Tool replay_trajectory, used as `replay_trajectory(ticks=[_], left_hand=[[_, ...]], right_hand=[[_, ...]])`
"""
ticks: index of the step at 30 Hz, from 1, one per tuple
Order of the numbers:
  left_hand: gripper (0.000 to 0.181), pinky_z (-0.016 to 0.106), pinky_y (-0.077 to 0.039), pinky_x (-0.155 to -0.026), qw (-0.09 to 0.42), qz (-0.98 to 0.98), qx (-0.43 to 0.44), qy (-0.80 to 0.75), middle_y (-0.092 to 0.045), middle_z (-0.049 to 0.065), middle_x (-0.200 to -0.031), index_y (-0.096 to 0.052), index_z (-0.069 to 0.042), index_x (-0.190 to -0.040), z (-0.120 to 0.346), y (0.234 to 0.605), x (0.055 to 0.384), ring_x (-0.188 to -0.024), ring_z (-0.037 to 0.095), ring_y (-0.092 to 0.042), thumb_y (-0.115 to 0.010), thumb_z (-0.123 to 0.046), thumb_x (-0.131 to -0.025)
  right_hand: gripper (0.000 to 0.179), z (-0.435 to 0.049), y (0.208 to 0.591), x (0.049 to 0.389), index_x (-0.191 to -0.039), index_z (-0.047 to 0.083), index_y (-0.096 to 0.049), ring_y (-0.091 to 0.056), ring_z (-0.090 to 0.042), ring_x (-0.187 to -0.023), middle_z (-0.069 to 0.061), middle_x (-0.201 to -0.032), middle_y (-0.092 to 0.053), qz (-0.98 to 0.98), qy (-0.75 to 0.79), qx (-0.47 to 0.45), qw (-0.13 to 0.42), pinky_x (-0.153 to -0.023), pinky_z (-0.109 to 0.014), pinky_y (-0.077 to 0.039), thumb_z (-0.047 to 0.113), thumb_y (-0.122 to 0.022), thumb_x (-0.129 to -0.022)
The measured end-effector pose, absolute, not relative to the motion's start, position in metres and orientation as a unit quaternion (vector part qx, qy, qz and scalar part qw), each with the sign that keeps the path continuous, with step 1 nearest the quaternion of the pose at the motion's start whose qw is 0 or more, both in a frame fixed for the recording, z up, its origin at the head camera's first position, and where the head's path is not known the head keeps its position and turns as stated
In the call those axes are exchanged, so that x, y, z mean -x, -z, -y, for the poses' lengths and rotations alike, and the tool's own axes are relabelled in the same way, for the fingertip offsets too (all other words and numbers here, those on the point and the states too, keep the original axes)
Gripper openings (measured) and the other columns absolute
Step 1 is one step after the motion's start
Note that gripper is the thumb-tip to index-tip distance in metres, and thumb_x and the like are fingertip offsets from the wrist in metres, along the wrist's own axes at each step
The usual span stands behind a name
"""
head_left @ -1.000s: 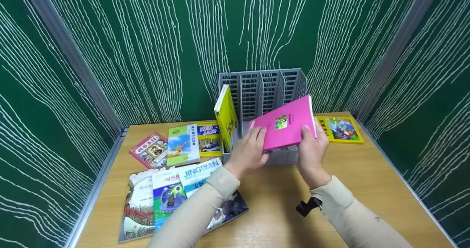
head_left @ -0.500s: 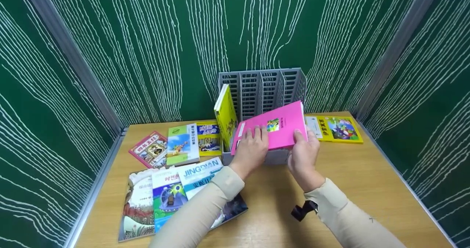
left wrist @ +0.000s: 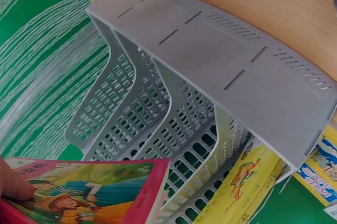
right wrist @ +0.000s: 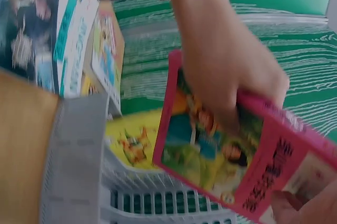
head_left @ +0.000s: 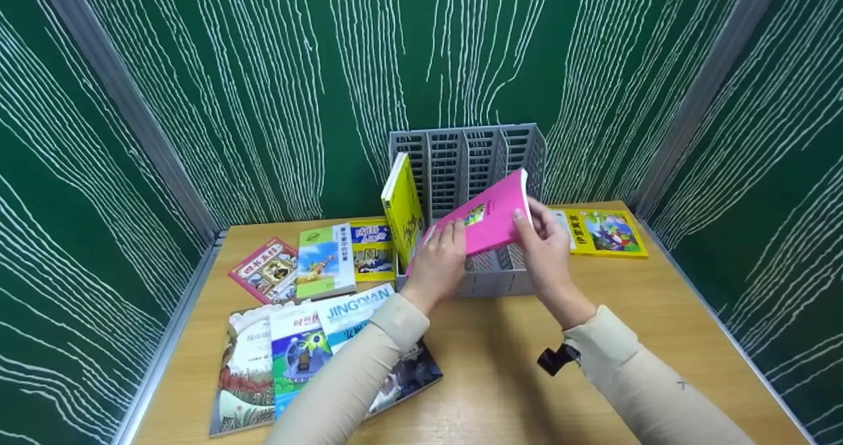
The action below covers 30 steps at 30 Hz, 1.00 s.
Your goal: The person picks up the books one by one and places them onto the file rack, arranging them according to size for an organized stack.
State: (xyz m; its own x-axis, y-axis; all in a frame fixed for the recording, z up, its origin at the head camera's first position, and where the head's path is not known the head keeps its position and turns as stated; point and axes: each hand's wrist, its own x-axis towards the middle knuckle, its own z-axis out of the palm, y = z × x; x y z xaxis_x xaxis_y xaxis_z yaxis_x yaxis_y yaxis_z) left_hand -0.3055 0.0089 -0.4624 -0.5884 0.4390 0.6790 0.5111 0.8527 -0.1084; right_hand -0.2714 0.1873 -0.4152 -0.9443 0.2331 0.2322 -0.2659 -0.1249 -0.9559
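Observation:
A pink paperback book is held slanted over the front of a grey file rack, its right end higher. My left hand grips its lower left part, fingers over the back cover. At the right end, my right hand holds it with the thumb on the back cover and fingers behind. The illustrated front cover faces down and shows in the right wrist view. Yellow books stand upright in the rack's leftmost compartment, close to the pink book's left end.
Left of the rack lie a red book, a green-and-white book and a blue-and-yellow book. Several larger books overlap at the front left. A yellow book lies right of the rack. Green walls surround the wooden table.
Both hands have shifted the pink book leftward over the rack. Its right end is now tipped up more steeply, and its left end has come near the upright yellow books.

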Motion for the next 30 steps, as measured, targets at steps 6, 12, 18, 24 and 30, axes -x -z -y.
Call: replay_trajectory(ticks=[6,12,18,24,30], left_hand=[[0.060,0.040,-0.068,-0.088,0.323,0.898,0.238,0.180,-0.075,0.023,-0.134,-0.061,0.010,-0.142,-0.006,0.452,0.306,-0.108,0.035,-0.080,-0.080,0.002,-0.085],[0.052,0.044,-0.067,-0.093,0.286,0.878,0.209,0.321,-0.076,0.023,-0.131,-0.058,0.008,-0.145,-0.004,0.440,0.306,-0.105,0.038,-0.081,-0.071,0.004,-0.095],[0.035,0.049,-0.066,-0.098,0.252,0.830,0.169,0.468,-0.078,0.023,-0.126,-0.064,0.001,-0.138,-0.005,0.434,0.309,-0.110,0.038,-0.079,-0.062,0.002,-0.103],[0.024,0.036,-0.066,-0.073,0.238,0.800,0.103,0.541,-0.079,0.027,-0.117,-0.069,0.005,-0.126,-0.004,0.436,0.312,-0.094,0.032,-0.079,-0.060,-0.006,-0.106],[0.023,0.031,-0.055,-0.059,0.225,0.776,0.059,0.587,-0.080,0.025,-0.104,-0.061,-0.001,-0.087,-0.005,0.446,0.319,-0.078,0.023,-0.072,-0.060,-0.011,-0.107]], right_hand=[[0.051,-0.203,0.414,0.283,-0.154,-0.007,-0.048,-0.071,-0.007,-0.118,-0.024,-0.146,-0.066,0.628,-0.741,-0.067,0.227,-0.107,-0.022,-0.058,0.026,-0.042,-0.116],[0.042,-0.219,0.431,0.302,-0.152,-0.004,-0.052,-0.067,-0.009,-0.119,-0.025,-0.140,-0.065,0.704,-0.664,-0.048,0.248,-0.106,-0.017,-0.054,0.015,-0.050,-0.115],[0.045,-0.228,0.461,0.316,-0.153,-0.001,-0.055,-0.065,-0.026,-0.125,-0.025,-0.140,-0.066,0.788,-0.571,-0.047,0.226,-0.108,-0.024,-0.052,0.012,-0.061,-0.110],[0.041,-0.237,0.499,0.332,-0.146,-0.007,-0.060,-0.067,-0.046,-0.128,-0.031,-0.139,-0.068,0.850,-0.487,-0.067,0.189,-0.114,-0.057,-0.054,0.008,-0.064,-0.108],[0.039,-0.249,0.534,0.338,-0.144,-0.008,-0.062,-0.060,-0.051,-0.139,-0.032,-0.147,-0.064,0.917,-0.368,-0.090,0.124,-0.121,-0.064,-0.045,0.010,-0.064,-0.109]])
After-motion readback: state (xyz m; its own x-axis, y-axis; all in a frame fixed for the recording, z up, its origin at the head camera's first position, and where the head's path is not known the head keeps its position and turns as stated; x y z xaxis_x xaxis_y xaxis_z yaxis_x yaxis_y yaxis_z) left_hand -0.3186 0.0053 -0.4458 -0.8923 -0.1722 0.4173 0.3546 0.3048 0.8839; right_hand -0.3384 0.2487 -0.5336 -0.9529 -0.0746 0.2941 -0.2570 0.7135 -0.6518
